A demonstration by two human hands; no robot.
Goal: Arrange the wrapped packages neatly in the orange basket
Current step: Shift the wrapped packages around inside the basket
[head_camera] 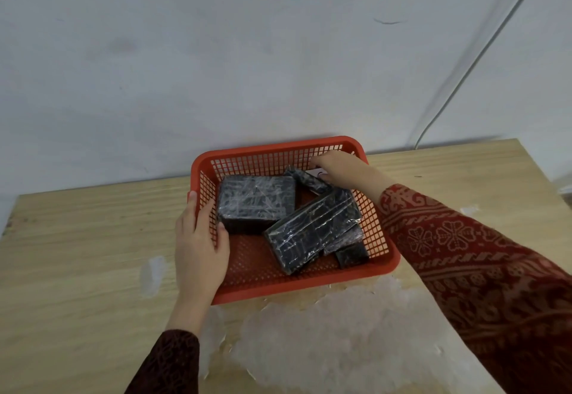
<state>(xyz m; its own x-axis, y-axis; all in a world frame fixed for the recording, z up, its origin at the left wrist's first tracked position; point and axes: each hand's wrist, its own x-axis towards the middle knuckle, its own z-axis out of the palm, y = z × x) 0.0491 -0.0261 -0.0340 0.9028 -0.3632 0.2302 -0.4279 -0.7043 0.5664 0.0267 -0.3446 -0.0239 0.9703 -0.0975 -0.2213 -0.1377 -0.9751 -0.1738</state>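
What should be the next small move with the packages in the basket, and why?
Probably the right hand should turn the long package parallel to the orange basket wall. It lies diagonally, propped on smaller packages, beside the flat square package. The left hand steadies the rim.

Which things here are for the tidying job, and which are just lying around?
For the job: orange basket; wrapped packages; left hand; right hand.

Just lying about: wooden table; white patches; grey wall; cable.
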